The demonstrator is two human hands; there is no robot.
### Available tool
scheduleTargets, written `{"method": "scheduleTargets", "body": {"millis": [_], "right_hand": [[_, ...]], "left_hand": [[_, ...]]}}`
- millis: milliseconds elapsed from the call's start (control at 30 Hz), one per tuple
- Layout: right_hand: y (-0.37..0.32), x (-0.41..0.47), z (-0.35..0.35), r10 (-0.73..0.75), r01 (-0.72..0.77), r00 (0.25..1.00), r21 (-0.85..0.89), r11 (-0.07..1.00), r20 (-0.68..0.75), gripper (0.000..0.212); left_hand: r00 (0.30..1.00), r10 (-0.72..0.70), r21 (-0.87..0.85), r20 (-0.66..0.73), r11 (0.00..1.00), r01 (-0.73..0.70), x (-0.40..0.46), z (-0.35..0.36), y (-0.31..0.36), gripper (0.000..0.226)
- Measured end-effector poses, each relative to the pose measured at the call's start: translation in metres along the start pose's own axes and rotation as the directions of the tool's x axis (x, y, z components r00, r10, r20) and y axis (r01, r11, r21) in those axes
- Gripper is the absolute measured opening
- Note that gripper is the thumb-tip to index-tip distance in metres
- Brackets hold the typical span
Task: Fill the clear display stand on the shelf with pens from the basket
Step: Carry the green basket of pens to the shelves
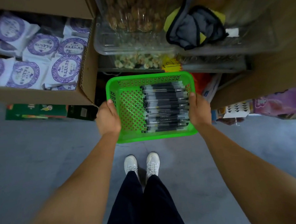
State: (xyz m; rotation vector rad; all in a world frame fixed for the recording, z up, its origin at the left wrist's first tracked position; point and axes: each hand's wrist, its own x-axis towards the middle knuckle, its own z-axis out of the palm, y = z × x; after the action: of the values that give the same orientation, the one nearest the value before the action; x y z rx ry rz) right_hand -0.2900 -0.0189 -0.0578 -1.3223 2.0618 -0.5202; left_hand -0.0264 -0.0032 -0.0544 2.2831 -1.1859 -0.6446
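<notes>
Carrying the green basket [126,111] — left hand [108,117] and right hand [198,109] each with grip closed on a side rim; pens [166,107] lie stacked against its right side. The display stand is out of view — next, probably, finding it and setting the basket down nearby.

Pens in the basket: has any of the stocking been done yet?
Nothing stocked yet, apparently. The pens lie stacked in the green basket, held by the left hand and right hand. No clear display stand is in view, so finding and filling it all remains.
</notes>
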Motion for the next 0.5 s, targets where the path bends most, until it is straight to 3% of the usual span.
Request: {"method": "scheduleTargets", "body": {"millis": [500], "right_hand": [[-0.051,-0.108,-0.039,-0.129,0.129,0.991,-0.016,0.991,0.038,0.039]], "left_hand": [[0.994,-0.051,-0.016,-0.092,0.999,0.050,-0.085,-0.112,-0.025,0.042]]}}
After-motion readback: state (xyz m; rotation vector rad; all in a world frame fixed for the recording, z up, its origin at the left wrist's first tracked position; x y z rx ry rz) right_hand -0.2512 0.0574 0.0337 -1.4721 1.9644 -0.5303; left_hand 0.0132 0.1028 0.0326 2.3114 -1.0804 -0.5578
